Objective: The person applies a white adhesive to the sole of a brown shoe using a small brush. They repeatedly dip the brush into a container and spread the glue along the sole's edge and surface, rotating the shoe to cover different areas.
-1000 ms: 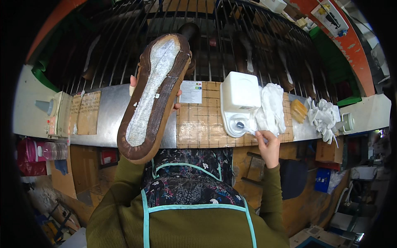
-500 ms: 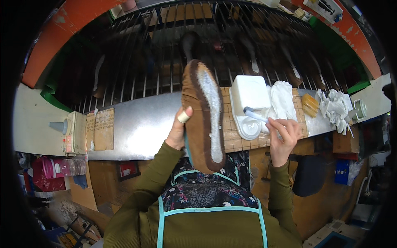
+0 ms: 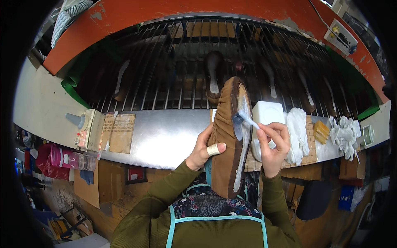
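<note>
A brown suede shoe upper (image 3: 226, 153) stands on end in front of me, tilted, its whitish-coated underside turned to the right. My left hand (image 3: 200, 151) is closed round its left side, with a pale wrap on the thumb. Between the thumb and fingers of my right hand (image 3: 274, 149) is a small brush (image 3: 249, 120) with a white handle. Its dark head meets the pale strip along the underside. Just behind my right hand stands a white plastic container (image 3: 269, 112), partly hidden by the shoe and hand.
White gloves (image 3: 297, 134) lie right of the container, then a yellow block (image 3: 321, 132) and crumpled white gloves (image 3: 343, 134). Beyond the metal worktop (image 3: 165, 136), a rack of metal rods (image 3: 182, 82) carries several similar shoes. Cardboard (image 3: 120, 133) lies at left.
My right hand has brought the brush from the white container to the shoe's underside. The shoe has turned, so less of its underside shows. The whole view has shifted.
</note>
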Motion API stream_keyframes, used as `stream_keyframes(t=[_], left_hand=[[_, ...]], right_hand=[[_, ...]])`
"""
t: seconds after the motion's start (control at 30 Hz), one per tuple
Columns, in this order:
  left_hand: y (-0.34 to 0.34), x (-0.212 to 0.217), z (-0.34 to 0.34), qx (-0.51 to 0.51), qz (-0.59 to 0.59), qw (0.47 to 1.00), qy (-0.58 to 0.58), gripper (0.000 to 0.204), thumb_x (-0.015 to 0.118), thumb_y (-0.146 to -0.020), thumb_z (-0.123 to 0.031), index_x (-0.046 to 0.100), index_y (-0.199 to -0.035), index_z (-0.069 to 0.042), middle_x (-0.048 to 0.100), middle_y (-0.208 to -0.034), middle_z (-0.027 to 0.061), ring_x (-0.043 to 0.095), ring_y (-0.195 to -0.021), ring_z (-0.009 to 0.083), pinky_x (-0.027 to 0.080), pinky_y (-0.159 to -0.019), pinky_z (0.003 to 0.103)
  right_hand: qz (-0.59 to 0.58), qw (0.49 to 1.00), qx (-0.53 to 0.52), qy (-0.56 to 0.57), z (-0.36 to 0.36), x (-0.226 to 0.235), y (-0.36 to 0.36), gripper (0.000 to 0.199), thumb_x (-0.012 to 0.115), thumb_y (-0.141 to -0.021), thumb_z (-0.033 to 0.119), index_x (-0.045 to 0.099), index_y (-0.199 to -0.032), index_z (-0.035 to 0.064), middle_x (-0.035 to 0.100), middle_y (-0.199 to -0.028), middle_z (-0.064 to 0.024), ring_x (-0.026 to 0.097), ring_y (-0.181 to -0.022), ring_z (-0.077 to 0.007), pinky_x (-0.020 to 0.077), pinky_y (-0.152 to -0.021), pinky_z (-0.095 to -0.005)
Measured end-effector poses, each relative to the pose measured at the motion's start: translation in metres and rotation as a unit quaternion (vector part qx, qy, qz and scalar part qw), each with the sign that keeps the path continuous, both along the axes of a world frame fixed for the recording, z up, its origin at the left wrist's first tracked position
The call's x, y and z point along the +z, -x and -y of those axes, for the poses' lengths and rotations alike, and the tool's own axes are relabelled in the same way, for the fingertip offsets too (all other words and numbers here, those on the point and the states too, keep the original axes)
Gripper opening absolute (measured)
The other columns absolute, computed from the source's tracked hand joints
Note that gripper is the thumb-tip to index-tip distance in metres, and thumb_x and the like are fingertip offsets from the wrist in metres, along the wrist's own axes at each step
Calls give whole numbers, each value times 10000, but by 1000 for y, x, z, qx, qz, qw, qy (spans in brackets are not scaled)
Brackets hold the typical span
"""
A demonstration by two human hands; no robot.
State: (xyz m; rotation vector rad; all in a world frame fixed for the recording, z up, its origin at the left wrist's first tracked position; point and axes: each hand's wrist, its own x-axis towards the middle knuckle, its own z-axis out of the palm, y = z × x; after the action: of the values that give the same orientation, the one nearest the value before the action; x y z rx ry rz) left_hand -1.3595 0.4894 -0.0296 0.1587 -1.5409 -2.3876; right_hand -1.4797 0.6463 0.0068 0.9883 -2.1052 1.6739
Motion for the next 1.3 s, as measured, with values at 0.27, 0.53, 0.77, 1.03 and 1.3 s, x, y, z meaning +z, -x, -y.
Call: stream_keyframes(t=[0.27, 0.53, 0.77, 1.03, 1.3], left_hand=[[-8, 8, 9, 8, -38, 998, 40, 770, 746, -780, -241, 366, -1384, 49, 504, -1308, 115, 468, -1210, 189, 336, -1052, 308], [-7, 13, 18, -7, -39, 999, 20, 734, 732, -794, -225, 380, -1381, 41, 522, -1289, 112, 490, -1184, 180, 357, -1040, 302], [-2, 27, 25, -32, 0, 999, -19, 691, 712, -809, -237, 398, -1365, 28, 537, -1269, 111, 516, -1164, 185, 387, -1021, 305], [0, 38, 27, -56, 59, 996, -44, 709, 661, -849, -359, 369, -1383, 6, 533, -1286, 129, 542, -1166, 215, 428, -1010, 344], [0, 35, 19, -46, 67, 994, -70, 700, 641, -855, -397, 377, -1373, -8, 532, -1281, 130, 562, -1141, 216, 457, -984, 355]], right_hand=[[-28, 999, 22, 33, 32, 21, 30, 132, 747, -784, 124, 744, -906, 73, 577, -830, -10, 438, -569, -92, 335, -608, -265], [-53, 990, 126, 27, 33, 19, 54, 163, 770, -751, 76, 747, -913, 71, 579, -884, -22, 510, -646, -88, 382, -587, -228], [-89, 984, 157, -4, 20, 16, 61, 167, 781, -734, 79, 751, -899, 82, 586, -888, -18, 500, -678, -106, 379, -592, -235], [-97, 975, 194, -50, 5, 18, 62, 188, 787, -714, 63, 750, -899, 72, 581, -873, -20, 504, -692, -112, 384, -586, -240], [-76, 979, 173, -71, -5, 25, 53, 168, 796, -708, 106, 759, -871, 92, 586, -873, -9, 488, -683, -109, 364, -617, -251]])
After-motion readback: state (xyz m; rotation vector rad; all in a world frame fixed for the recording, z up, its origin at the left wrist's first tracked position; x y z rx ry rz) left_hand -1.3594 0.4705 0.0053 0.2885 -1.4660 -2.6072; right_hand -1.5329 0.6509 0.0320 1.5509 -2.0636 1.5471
